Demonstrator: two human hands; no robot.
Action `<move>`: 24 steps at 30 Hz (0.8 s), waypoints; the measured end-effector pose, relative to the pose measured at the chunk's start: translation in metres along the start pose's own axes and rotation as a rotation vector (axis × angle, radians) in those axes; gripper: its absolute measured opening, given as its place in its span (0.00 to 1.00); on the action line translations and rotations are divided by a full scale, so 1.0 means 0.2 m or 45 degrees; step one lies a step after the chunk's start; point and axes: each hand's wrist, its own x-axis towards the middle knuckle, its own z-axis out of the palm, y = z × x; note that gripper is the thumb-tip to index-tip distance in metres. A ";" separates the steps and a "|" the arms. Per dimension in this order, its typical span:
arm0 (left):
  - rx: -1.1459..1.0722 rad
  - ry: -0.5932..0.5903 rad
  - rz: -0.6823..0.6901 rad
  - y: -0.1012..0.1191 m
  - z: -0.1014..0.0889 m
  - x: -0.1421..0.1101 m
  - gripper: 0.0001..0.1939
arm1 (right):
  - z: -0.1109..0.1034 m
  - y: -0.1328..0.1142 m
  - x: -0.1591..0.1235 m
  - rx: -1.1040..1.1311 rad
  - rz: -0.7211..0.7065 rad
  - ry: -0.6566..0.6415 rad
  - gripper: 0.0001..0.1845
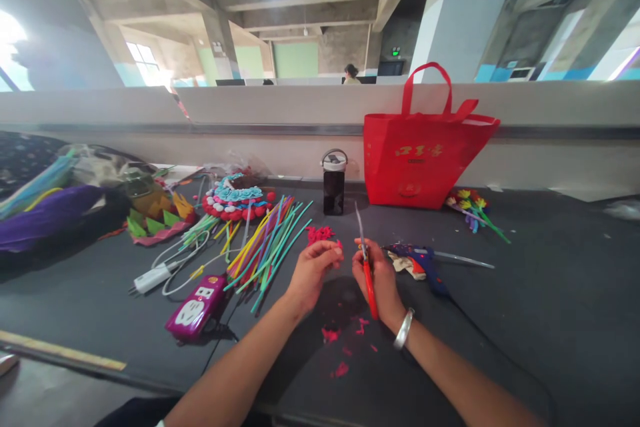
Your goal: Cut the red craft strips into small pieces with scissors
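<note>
Between the thumb and fingers of my left hand (316, 273) is a small red piece (339, 246), too small to name. My right hand (381, 280) grips a pair of scissors with red handles (369, 287), the blades pointing up and away from me. The two hands are apart, a short way above the dark table. Just beyond my left hand lies a pile of small red pieces (320, 234). Red scraps (331, 334) are scattered on the table below my hands.
A blue glue gun (425, 261) lies right of my right hand, its cord trailing toward me. Colourful thin sticks (273, 247) and a purple power strip (197, 307) are on the left. A bottle (334, 187) and red bag (425, 160) stand at the back.
</note>
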 end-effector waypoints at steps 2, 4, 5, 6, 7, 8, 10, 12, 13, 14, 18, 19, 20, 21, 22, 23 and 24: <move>-0.071 0.035 0.020 0.01 0.00 0.00 0.08 | 0.01 0.01 -0.01 -0.033 -0.003 -0.078 0.21; -0.098 0.058 0.047 0.02 0.00 -0.01 0.09 | 0.01 0.01 -0.02 -0.106 -0.034 -0.155 0.25; -0.101 0.064 0.062 0.02 0.00 -0.01 0.09 | 0.01 0.01 -0.03 -0.153 -0.054 -0.177 0.25; -0.099 0.067 0.078 0.02 0.00 -0.01 0.09 | 0.01 0.01 -0.03 -0.196 -0.069 -0.192 0.26; -0.094 0.073 0.096 0.01 0.00 -0.01 0.08 | 0.01 0.01 -0.03 -0.229 -0.075 -0.204 0.26; -0.084 0.079 0.110 0.01 0.00 -0.01 0.08 | 0.01 0.01 -0.03 -0.250 -0.072 -0.218 0.27; -0.053 0.094 0.127 0.02 0.00 -0.01 0.08 | 0.01 0.01 -0.03 -0.276 -0.064 -0.243 0.26; -0.029 0.102 0.131 0.02 0.00 0.00 0.08 | 0.01 0.01 -0.03 -0.288 -0.065 -0.254 0.26; -0.021 0.100 0.129 0.02 0.01 0.00 0.08 | 0.01 0.01 -0.03 -0.290 -0.069 -0.256 0.26; -0.016 0.097 0.126 0.03 0.01 0.00 0.08 | 0.01 0.02 -0.03 -0.290 -0.075 -0.257 0.25; -0.013 0.102 0.113 0.04 0.01 0.00 0.08 | 0.01 0.02 -0.03 -0.285 -0.107 -0.249 0.24; -0.015 0.102 0.111 0.04 0.01 0.00 0.08 | 0.01 0.02 -0.03 -0.288 -0.111 -0.247 0.24; -0.019 0.101 0.109 0.03 0.01 0.00 0.08 | 0.01 0.02 -0.04 -0.294 -0.110 -0.247 0.24; -0.022 0.100 0.108 0.03 0.01 0.00 0.08 | 0.01 0.02 -0.04 -0.300 -0.107 -0.248 0.24; -0.024 0.099 0.106 0.03 0.01 0.00 0.08 | 0.01 0.02 -0.04 -0.305 -0.102 -0.250 0.24; -0.026 0.098 0.104 0.03 0.00 0.00 0.08 | 0.01 0.02 -0.04 -0.310 -0.097 -0.250 0.23; -0.029 0.097 0.100 0.03 0.00 0.00 0.08 | 0.01 0.01 -0.04 -0.314 -0.095 -0.247 0.23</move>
